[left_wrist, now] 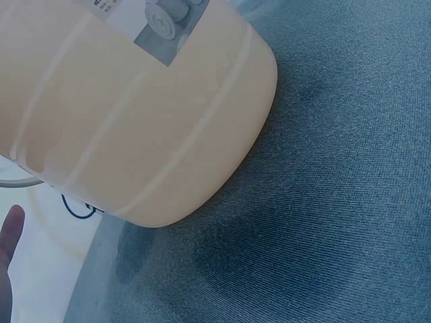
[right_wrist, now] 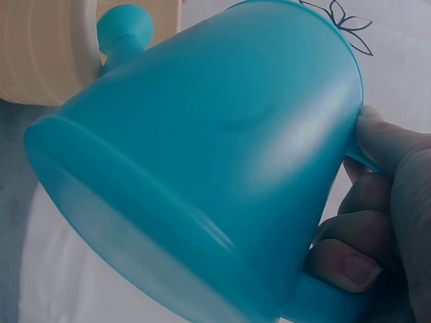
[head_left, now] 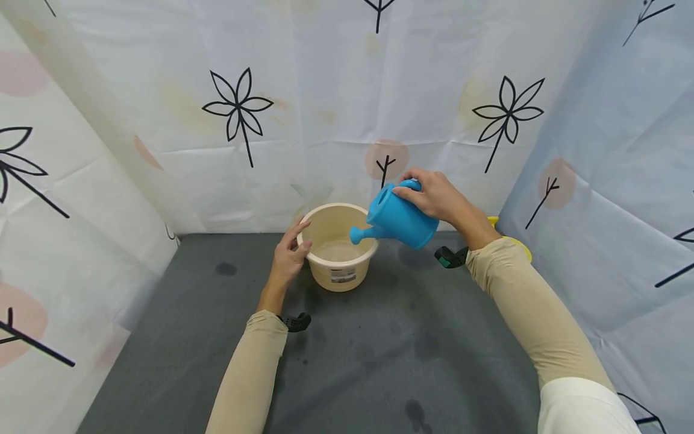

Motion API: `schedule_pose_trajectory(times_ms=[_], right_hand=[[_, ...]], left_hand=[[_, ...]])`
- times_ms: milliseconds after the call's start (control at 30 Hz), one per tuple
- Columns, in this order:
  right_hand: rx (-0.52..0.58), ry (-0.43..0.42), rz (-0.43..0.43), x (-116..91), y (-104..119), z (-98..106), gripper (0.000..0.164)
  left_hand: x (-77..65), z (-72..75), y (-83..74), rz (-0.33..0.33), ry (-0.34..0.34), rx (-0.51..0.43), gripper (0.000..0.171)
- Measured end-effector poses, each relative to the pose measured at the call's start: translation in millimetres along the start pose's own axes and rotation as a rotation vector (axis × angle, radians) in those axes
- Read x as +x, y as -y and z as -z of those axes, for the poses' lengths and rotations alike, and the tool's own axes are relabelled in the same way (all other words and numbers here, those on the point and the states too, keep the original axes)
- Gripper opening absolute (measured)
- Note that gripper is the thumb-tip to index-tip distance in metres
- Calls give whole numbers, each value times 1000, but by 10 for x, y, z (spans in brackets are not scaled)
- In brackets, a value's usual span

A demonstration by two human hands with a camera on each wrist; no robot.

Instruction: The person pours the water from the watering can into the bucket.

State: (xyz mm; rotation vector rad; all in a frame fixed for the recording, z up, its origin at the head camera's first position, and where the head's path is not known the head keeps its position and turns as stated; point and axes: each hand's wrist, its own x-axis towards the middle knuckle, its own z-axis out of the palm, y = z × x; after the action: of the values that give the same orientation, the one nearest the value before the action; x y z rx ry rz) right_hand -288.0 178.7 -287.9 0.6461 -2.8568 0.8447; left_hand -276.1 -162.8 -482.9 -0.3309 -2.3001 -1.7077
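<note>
A cream plastic basin (head_left: 338, 274) with a printed label on its side stands upright on the dark grey table surface. My left hand (head_left: 290, 250) holds its left rim, fingers and thumb at the edge; one finger (left_wrist: 10, 235) shows in the left wrist view. My right hand (head_left: 434, 196) grips the handle of a blue watering can (head_left: 403, 220), fingers curled through it and thumb on top. The can tips to the left, its round spout head (head_left: 356, 235) over the basin's inside. In the right wrist view the can's base (right_wrist: 135, 235) faces the camera. No water stream shows.
A yellow object (head_left: 517, 246) stands behind my right forearm, mostly hidden. White printed cloth (head_left: 325, 90) hangs at the back and both sides. Dark wet-looking spots mark the table (head_left: 228, 337).
</note>
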Motion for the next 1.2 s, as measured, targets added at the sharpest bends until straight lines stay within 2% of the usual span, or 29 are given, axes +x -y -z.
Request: schedule_pose_trajectory(times_ms=[467,567,633,700,800,933,1200], right_hand=[[-5,6,-4,14,-7,5,36],[-5,10,-5,11,-8,9,36],[-4,13,-3,11,-7,12,36],[-3,14,1,11,-7,14,36],[6,17,2,0,-9,19,35],[9,17,-5,-23,-19,13,34],[-5,21,6,16,7,21,36]], left_hand=[[9,-17,-13,1,6,-31,52],[-37,10,-202,19,24,-22,52],[-41,12,-211,22,27,-19,52],[-44,11,-201,20,20,-9,51],[-14,-13,-24,14,7,1,50],[-26,-23,-6,19,15,24,50],[-19,-12,-4,4,6,11,52]])
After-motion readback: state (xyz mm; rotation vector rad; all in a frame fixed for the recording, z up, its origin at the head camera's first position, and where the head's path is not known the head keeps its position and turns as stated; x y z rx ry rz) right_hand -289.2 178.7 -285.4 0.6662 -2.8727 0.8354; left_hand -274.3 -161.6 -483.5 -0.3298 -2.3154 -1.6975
